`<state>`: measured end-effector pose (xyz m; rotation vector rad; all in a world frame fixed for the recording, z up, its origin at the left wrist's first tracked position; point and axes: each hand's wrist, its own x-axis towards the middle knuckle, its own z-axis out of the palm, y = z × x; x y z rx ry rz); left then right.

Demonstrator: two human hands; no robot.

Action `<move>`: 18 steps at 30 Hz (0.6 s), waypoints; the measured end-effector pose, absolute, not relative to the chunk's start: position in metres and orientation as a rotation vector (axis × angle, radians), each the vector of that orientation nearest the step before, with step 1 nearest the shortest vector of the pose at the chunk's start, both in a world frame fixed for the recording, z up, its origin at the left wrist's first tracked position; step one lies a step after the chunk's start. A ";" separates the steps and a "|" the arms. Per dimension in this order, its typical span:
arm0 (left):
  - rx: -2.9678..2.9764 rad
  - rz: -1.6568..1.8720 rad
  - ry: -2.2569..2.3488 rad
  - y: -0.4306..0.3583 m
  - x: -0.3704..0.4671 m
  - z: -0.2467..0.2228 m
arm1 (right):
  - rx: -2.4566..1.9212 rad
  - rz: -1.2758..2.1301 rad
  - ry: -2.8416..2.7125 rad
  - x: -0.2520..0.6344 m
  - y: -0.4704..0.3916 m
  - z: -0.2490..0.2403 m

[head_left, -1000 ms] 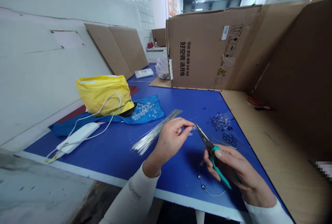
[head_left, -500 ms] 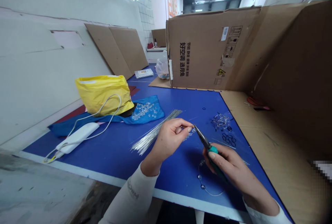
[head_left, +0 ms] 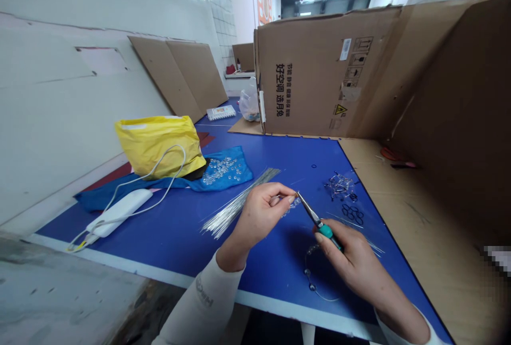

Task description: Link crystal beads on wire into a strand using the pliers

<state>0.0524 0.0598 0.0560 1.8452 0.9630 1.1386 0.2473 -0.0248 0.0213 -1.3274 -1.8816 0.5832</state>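
Note:
My right hand (head_left: 351, 260) is wrapped round the green handles of needle-nose pliers (head_left: 310, 210), whose tips meet the fingertips of my left hand (head_left: 263, 209). Thumb and forefinger of that left hand pinch something very small, too fine to make out. Clear beads (head_left: 296, 202) show just beside and behind those fingers. Below the pliers, a thin wire with clear beads (head_left: 312, 287) curves over the blue table (head_left: 275, 265). To the left of my left hand lies a bundle of straight silvery wires (head_left: 235, 206).
Black rings (head_left: 353, 214) and a pile of clear beaded pieces (head_left: 339, 186) lie at the right. Loose clear beads (head_left: 223, 170) rest on a blue cloth (head_left: 243, 156) by a yellow bag (head_left: 159, 145). A white power strip (head_left: 120, 212) lies front left. A large carton (head_left: 311, 84) stands behind.
My right hand has turned the pliers a little, and its grip on the handles looks different. The plier tips remain at my left fingertips. My left hand has hardly moved.

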 end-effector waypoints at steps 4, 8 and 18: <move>1.637 1.083 0.909 0.057 0.054 0.058 | -1.301 0.803 -1.840 0.251 -0.023 0.026; 1.370 1.046 0.859 0.059 0.056 0.058 | -1.156 1.151 -1.703 0.256 -0.019 0.027; 0.977 1.083 0.702 0.072 0.051 0.055 | -1.003 1.493 -1.469 0.253 -0.019 0.019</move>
